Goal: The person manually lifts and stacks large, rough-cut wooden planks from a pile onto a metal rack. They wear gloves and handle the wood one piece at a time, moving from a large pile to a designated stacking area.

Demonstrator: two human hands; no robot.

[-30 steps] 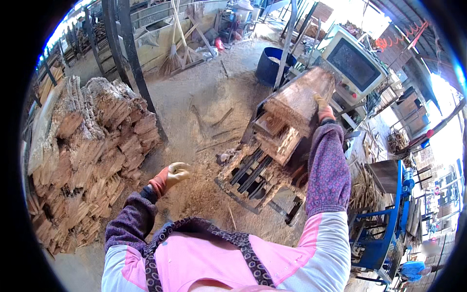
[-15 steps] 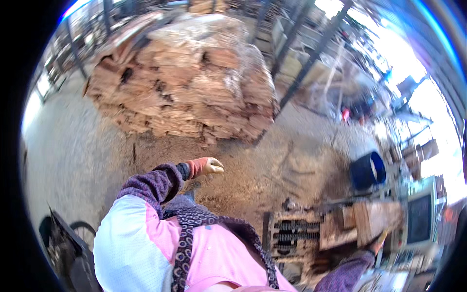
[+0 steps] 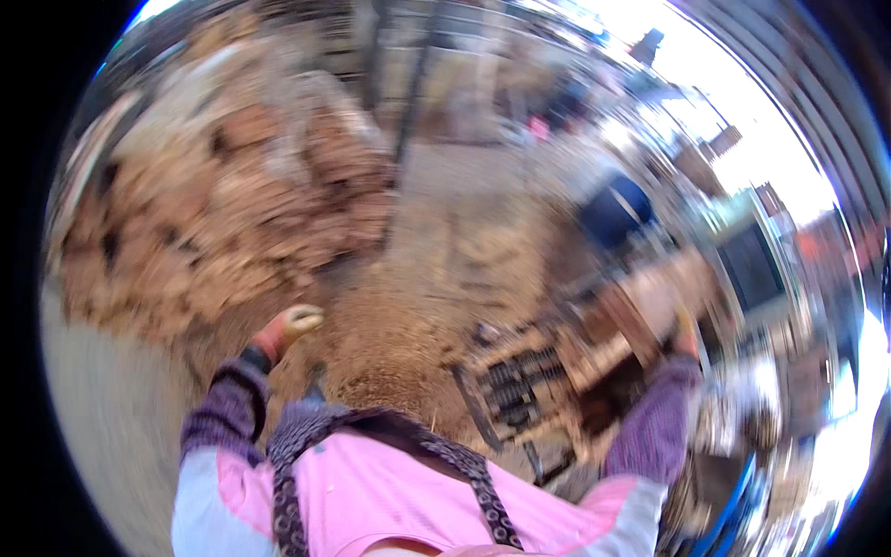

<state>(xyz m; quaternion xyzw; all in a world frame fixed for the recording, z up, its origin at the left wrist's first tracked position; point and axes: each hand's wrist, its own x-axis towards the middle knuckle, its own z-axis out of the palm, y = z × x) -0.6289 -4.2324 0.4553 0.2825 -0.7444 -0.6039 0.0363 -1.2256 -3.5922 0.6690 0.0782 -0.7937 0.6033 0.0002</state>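
My left hand (image 3: 299, 321), in a glove with pale fingers and an orange-red cuff, hangs in the air over the sawdust-strewn floor. Its fingers look bent, but blur hides how far, and I see nothing held. My right hand (image 3: 685, 336), gloved too, reaches out to wooden boards (image 3: 661, 288) on a machine at my right. Its fingers appear stretched along the edge of the wood. Beside the boards, the machine bed (image 3: 520, 385) shows dark ribbed rollers or chains.
A big stack of rough wood sheets (image 3: 232, 204) stands at the left. Past the machine is a blue drum (image 3: 616, 212). A cabinet with a dark panel (image 3: 750, 265) stands at the right, near blue tubing (image 3: 729, 511). Sawdust (image 3: 390, 343) covers the floor ahead.
My view has swung right, so the wood stack has shifted left and the machine is nearer the middle. My left hand still hangs free; my right hand remains at the boards.
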